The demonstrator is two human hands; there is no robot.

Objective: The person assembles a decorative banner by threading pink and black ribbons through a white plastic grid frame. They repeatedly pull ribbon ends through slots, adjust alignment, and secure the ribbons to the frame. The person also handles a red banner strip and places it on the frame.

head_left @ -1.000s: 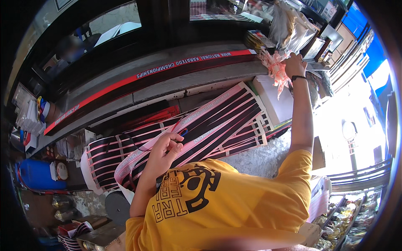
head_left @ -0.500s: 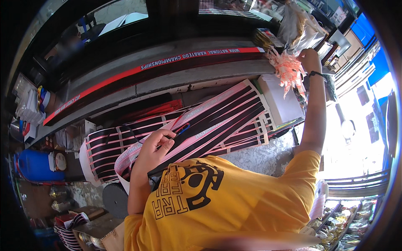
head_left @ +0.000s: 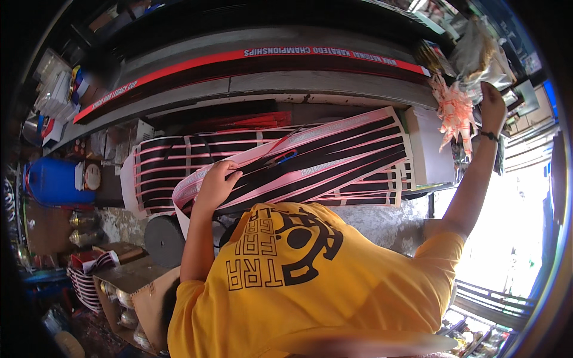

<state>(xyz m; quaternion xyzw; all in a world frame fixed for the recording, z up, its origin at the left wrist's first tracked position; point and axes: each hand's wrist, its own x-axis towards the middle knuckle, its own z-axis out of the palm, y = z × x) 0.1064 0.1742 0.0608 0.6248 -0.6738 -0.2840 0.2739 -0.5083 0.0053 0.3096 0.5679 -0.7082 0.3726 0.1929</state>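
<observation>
My left hand (head_left: 217, 184) rests over the pink-and-black printed strips (head_left: 352, 140), its fingers curled toward the thumb. Whether a strip is pinched in them is hidden. One pink strip (head_left: 186, 190) bends into a loop beside that wrist. To the right of the hand, a small blue-handled tool (head_left: 286, 157) lies on the strips. My right hand (head_left: 493, 110), with a dark band at its wrist, is stretched far out to the right. Its fingers are bent closed, their contents too small to make out, beside a bunch of orange-and-white thin tape strips (head_left: 456, 110) hanging at the ledge.
A long red printed strip (head_left: 239, 59) runs along the grey ledge (head_left: 268, 83). White boxes (head_left: 433, 146) stand at the right end of the strips. A plastic bag (head_left: 480, 56) sits behind my right hand. At left are a blue container (head_left: 57, 179) and an opened carton (head_left: 152, 292).
The view has turned, so the scene sits further right and the ledge higher. My left hand has shifted left relative to the blue-handled tool. My right hand stays by the tape strips.
</observation>
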